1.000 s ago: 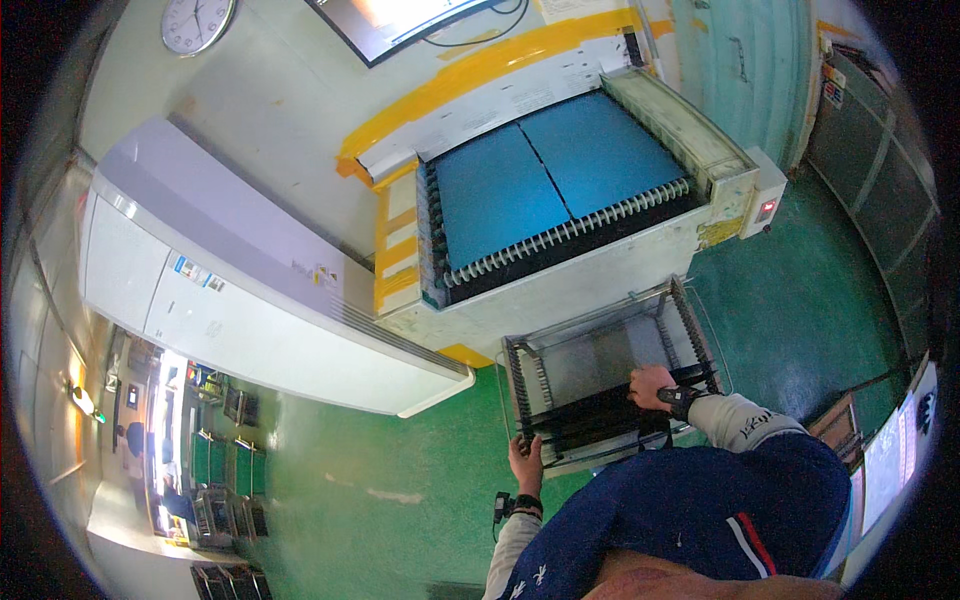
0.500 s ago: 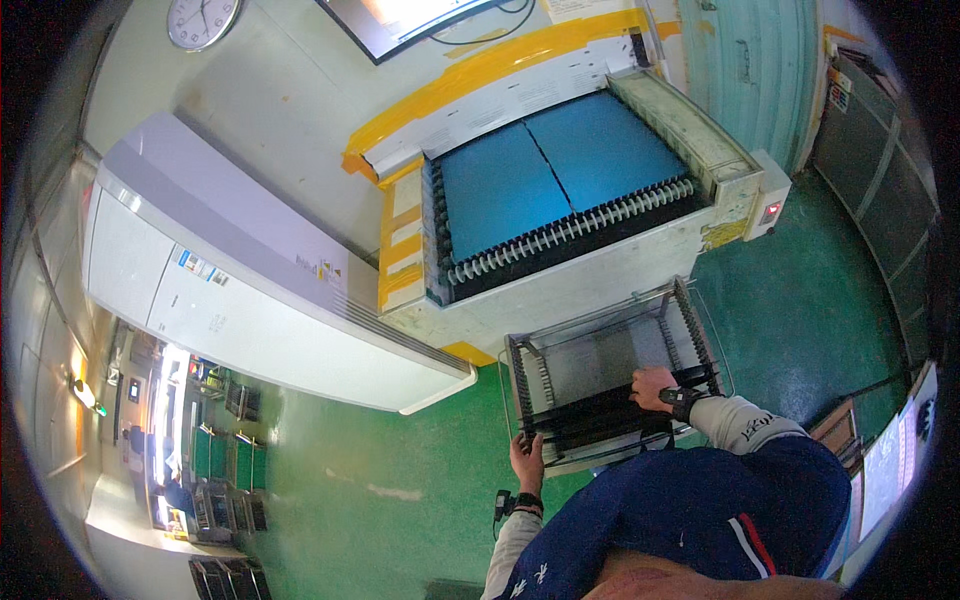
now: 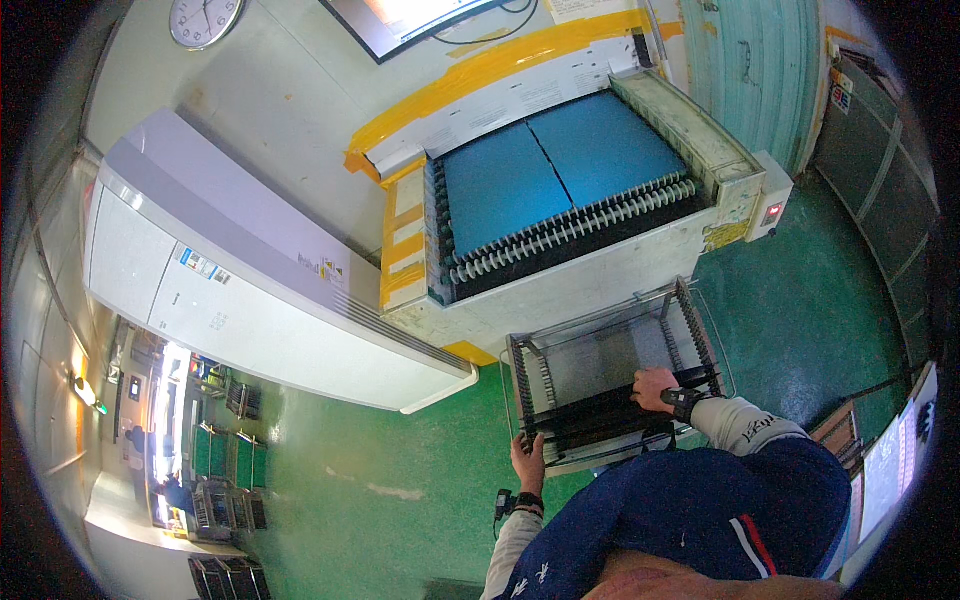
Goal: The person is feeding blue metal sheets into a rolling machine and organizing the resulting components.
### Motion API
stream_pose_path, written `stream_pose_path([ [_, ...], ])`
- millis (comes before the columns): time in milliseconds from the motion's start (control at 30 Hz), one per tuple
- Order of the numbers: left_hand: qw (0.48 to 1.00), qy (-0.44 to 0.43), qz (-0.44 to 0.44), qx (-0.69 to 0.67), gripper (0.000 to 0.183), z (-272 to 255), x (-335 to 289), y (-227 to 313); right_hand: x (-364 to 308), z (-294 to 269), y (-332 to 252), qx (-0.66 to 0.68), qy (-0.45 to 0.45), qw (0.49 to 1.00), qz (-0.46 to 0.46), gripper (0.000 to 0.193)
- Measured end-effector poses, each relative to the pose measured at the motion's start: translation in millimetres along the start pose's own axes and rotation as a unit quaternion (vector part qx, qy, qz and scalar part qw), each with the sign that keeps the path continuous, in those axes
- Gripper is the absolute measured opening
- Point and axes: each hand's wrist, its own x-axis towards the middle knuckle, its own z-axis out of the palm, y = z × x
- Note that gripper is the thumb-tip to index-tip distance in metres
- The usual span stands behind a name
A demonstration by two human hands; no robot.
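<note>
In front of me stands a metal slotted rack (image 3: 590, 345) with toothed side walls. Several thin dark panels (image 3: 585, 418) stand close together in its near half. My right hand (image 3: 655, 388) is closed at the upper edge of these panels, right of their middle, its fingers bent over a dark panel. At the near left corner of the rack, my left hand (image 3: 528, 458) has thumb and fingers curled around the panels' left end. Exactly what it grips there is too small to make out. A dark strap hangs near the right wrist.
Beyond the rack is a roller conveyor (image 3: 570, 235) carrying two blue panels (image 3: 490, 190), with a control box (image 3: 768, 200) at its right. A long white air-conditioner-like cabinet (image 3: 250, 310) lies to the left. Green floor (image 3: 350, 480) surrounds these. More racks (image 3: 230, 510) stand far left.
</note>
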Motion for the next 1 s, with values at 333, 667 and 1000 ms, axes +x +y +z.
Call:
stream_pose_path([
  [333,1.000,-0.008,-0.010,-0.002,0.059,-2.1,-2.8,9.1,-0.9,0.0,2.6,-0.012,-0.017,1.000,-0.008,0.030],
  [667,0.999,-0.017,-0.023,-0.020,0.059,-3.8,-9.9,27.1,-0.6,-23.1,-10.1,0.000,-0.053,0.998,0.033,0.027],
  [1000,1.000,-0.010,-0.010,-0.024,0.055,-3.0,-9.5,25.8,-0.9,-23.7,-8.9,0.015,-0.061,0.998,0.031,0.028],
])
